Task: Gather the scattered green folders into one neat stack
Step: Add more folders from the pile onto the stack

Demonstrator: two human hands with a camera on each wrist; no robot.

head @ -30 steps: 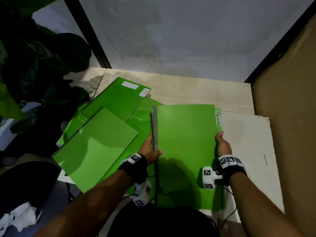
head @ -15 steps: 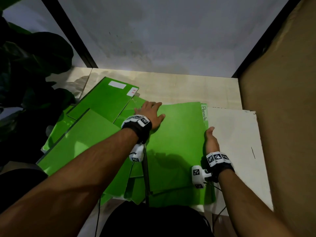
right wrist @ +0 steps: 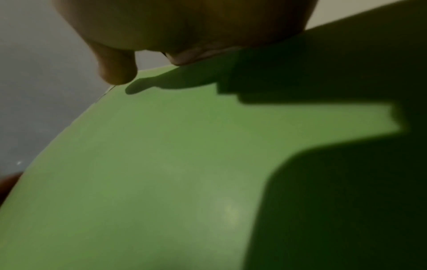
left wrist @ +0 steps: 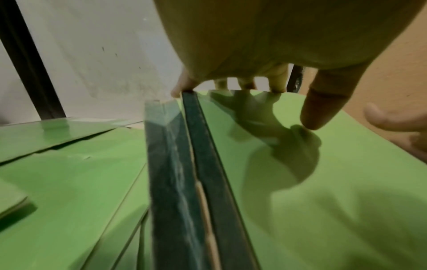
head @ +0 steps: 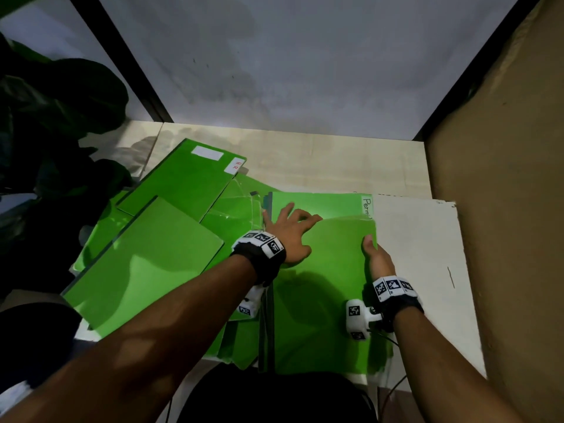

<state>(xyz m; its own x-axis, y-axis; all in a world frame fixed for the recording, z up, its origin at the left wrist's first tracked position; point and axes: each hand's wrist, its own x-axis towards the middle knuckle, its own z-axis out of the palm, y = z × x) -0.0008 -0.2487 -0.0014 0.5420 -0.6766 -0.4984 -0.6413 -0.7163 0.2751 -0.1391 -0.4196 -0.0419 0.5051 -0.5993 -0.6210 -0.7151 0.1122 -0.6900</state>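
The top green folder (head: 329,285) lies in front of me on a pile of green folders. Its far edge bows upward, and beyond it shows a strip with a "Permits" tab (head: 367,206). My left hand (head: 290,230) lies spread on the folder's far left corner. Its fingers (left wrist: 276,80) reach the far edge and the thumb touches the cover. My right hand (head: 374,254) pinches the folder's right edge, thumb (right wrist: 115,73) on top. Dark spines (left wrist: 203,164) run along the pile's left side. An "HR" folder (head: 183,184) and a plain folder (head: 143,261) lie askew at the left.
Translucent green sleeves (head: 232,209) lie under the left folders. A white board (head: 421,254) lies on the pale wooden table (head: 335,160) under the pile's right side. A brown partition (head: 503,209) closes the right, a grey wall the back, and a dark-leaved plant (head: 45,117) the left.
My left hand left the folder's spine, moved up to the far left corner and now lies spread on the cover. The cover's far edge now bows, uncovering a strip below the Permits tab.
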